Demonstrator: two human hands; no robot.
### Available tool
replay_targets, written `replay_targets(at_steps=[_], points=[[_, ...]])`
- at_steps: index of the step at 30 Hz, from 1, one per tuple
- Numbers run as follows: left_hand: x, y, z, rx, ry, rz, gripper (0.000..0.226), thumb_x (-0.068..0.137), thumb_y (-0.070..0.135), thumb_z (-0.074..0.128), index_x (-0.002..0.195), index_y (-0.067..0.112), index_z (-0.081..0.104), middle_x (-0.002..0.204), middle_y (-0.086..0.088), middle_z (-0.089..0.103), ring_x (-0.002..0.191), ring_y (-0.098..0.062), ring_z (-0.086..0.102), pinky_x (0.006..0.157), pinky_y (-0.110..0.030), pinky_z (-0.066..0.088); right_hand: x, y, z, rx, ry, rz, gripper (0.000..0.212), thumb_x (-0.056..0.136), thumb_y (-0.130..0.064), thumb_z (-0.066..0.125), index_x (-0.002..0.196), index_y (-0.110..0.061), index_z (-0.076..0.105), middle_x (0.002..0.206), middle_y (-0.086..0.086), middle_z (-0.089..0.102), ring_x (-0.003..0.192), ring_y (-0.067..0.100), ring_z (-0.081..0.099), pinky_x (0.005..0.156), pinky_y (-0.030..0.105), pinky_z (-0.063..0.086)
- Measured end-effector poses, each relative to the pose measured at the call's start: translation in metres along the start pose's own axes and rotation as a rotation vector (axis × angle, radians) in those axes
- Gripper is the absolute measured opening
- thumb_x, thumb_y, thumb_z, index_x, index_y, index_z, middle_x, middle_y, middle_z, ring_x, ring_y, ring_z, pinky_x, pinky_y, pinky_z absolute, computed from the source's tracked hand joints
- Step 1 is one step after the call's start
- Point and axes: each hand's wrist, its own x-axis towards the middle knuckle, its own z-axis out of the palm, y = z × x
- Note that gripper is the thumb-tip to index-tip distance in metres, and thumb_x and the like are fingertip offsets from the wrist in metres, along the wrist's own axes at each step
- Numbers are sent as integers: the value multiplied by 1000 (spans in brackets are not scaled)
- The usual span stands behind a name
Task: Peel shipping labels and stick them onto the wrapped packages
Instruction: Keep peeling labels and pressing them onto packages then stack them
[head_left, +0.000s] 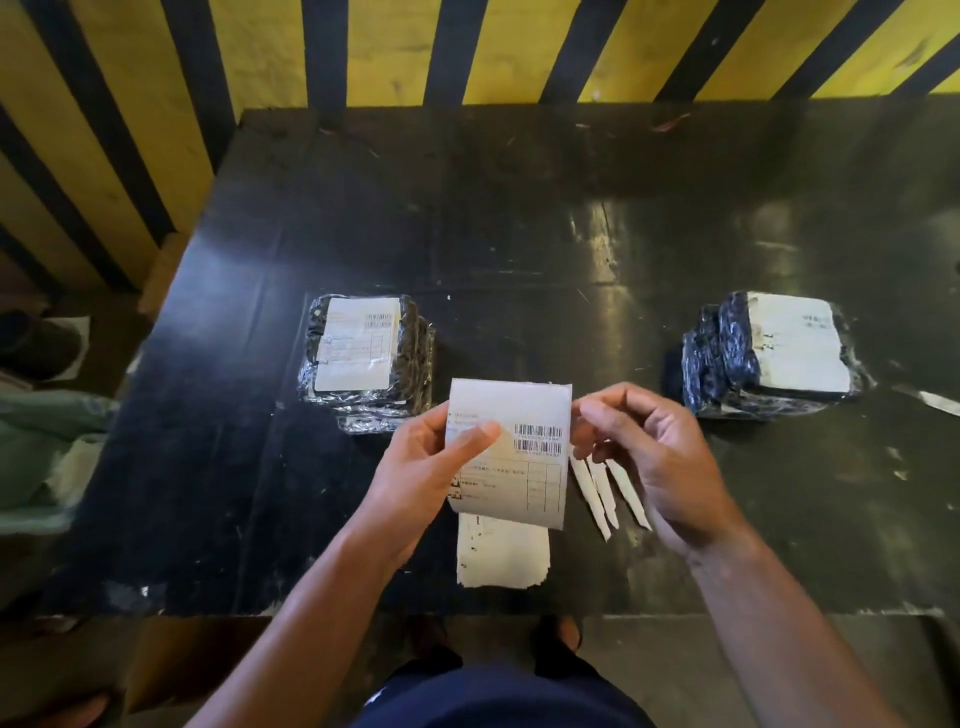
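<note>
A white shipping label (519, 410) with barcodes is held upright above the black table (519, 234). My left hand (426, 467) grips its left side, thumb across the print. My right hand (639, 457) pinches the label's right edge with its fingertips. Under the label lies a small stack of more labels (501, 556). A stack of black wrapped packages (363, 358) stands at left, with a label on its top. Another stack of wrapped packages (769, 353) sits at right, also labelled on top.
Three narrow white backing strips (608, 493) lie on the table under my right hand. Another paper scrap (935, 400) lies at the far right. A yellow-and-black striped wall (467, 47) rises behind the table. Bags and clutter (47, 441) sit on the floor at left.
</note>
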Motion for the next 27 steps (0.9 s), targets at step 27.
replay_targets(at_steps=[27], points=[[-4,19,4,174,286,163,31,91,30,78,119,26,66,109,3,75,107,-12,72,83,-22,55,18,-32,4,86,-159,84,22,99,-9,63,80,-9,72,70,9,65,64,13,58,64,23,48]])
